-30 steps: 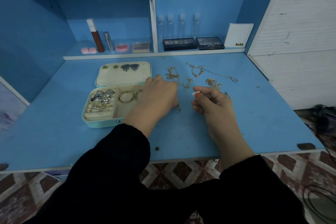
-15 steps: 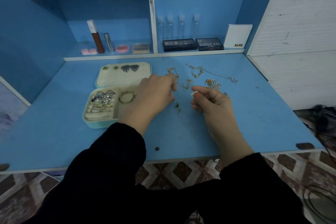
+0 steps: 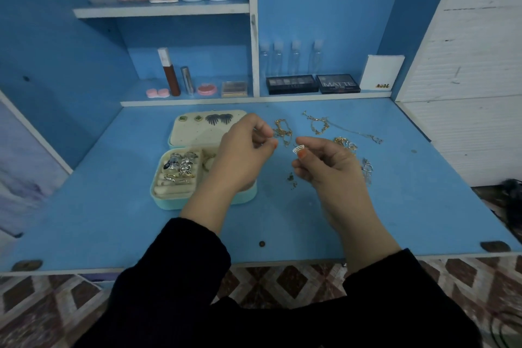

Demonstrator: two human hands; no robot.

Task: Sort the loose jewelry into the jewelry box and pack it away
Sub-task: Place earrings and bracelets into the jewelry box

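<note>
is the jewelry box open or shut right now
Open: the jewelry box has its lid laid back flat on the desk, and the rings inside the base are exposed.

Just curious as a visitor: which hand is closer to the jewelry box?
Left. The left hand is over the right side of the box, pinching a chain; the right hand, holding a ring, is off to its right, clear of it.

Loose black long sleeves point(image 3: 175, 277), orange-painted nails point(image 3: 302, 153) on both hands point(image 3: 240, 155)
</note>
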